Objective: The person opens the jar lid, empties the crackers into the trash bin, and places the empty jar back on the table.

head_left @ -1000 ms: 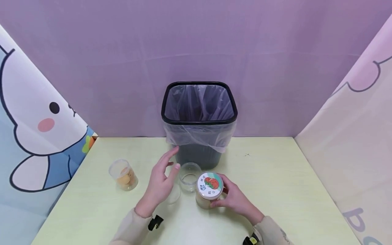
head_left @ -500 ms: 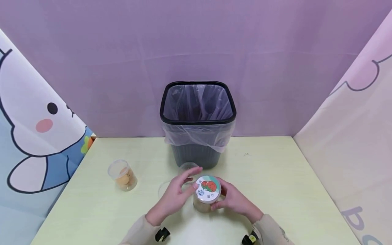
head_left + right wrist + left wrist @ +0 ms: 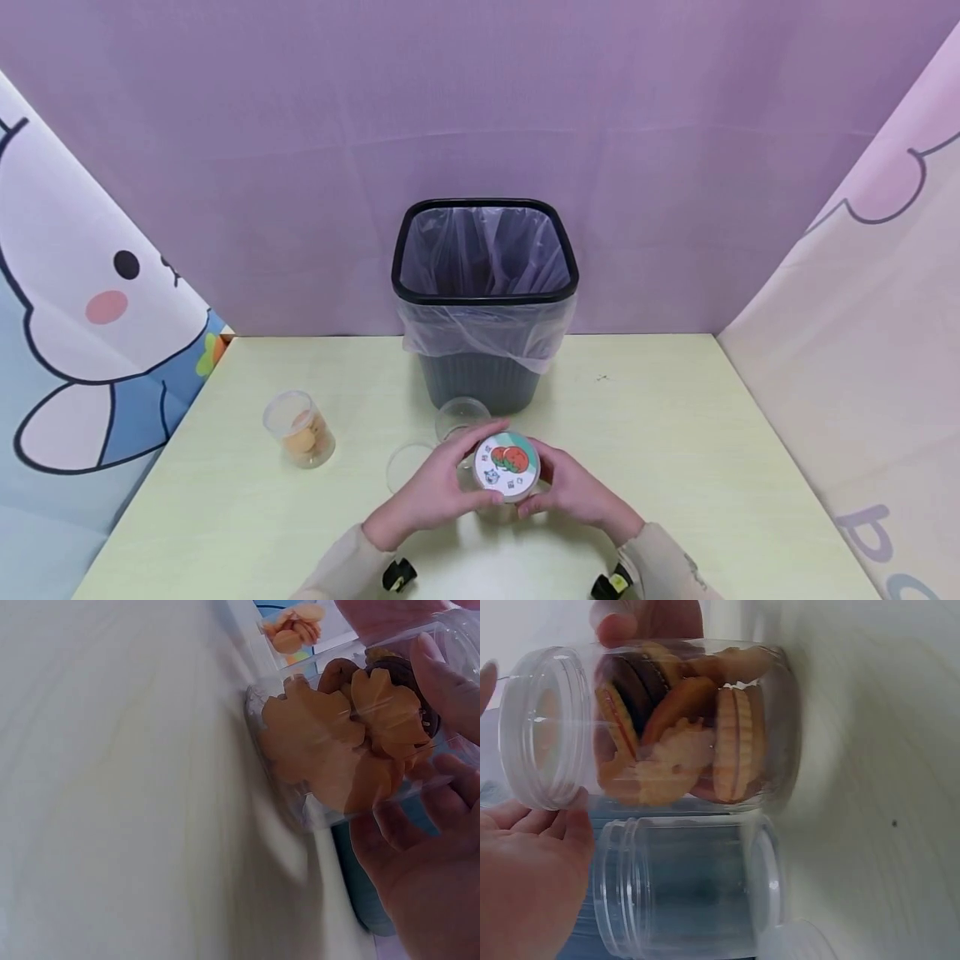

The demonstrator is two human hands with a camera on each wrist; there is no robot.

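A clear plastic jar of cookies (image 3: 682, 735) stands on the table, its round lid (image 3: 507, 468) printed with red fruit on white and green. My right hand (image 3: 577, 492) holds the jar's body from the right, thumb and fingers curled about it. From the left, my left hand (image 3: 442, 487) grips the lid's rim between thumb and fingers. Sandwich and flower-shaped cookies (image 3: 322, 742) show through the wall. Just behind is a clear jar (image 3: 697, 889) without a lid. A flat transparent lid (image 3: 391, 468) lies left of it, partly behind my left hand.
Another clear cup (image 3: 288, 408) holding light cookies stands at the left of the table (image 3: 660, 433). At the back, a dark trash bin (image 3: 483, 383) with a black rim and a plastic liner stands in front of a purple cloth (image 3: 480, 100).
My left hand has moved right and down from beside the bin onto the jar's lid. The right hand keeps its hold, with the jar shifted slightly left.
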